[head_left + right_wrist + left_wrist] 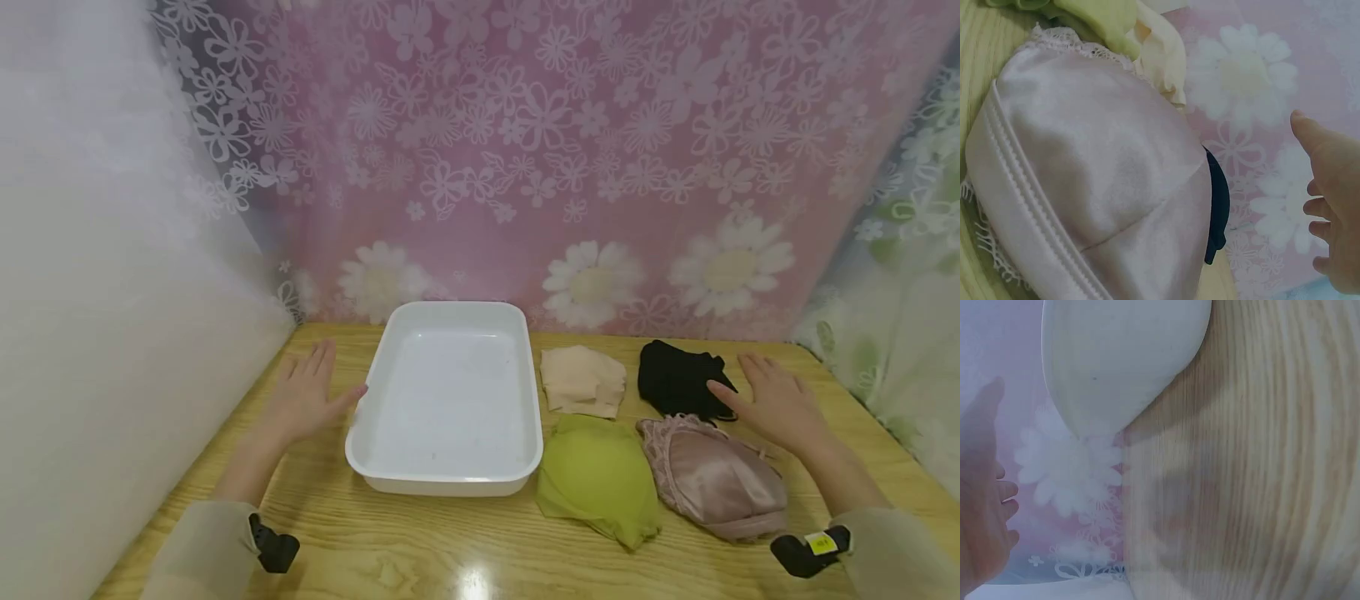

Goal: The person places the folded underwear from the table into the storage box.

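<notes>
My left hand [306, 398] is spread beside the left rim of a white plastic tray [442, 477], holding nothing. In the left wrist view that hand [982, 494] shows at the left edge, its thumb apart from the fingers. On the right, my right hand [776, 408] hovers with fingers extended near a folded black garment [678, 379] and a mauve satin bra [723, 483] with lace trim. The right wrist view shows the bra [1104, 150] large, with the right hand [1338, 206] apart from it. A lime-green garment [596, 479] and a folded beige garment [583, 379] lie between tray and bra.
The wooden table [375, 542] carries everything. Behind it hangs a pink flowered curtain [480, 183]; a white sheet [112, 292] borders the left side and a leafy patterned cloth [900, 317] the right. Black straps [273, 546] sit on both wrists.
</notes>
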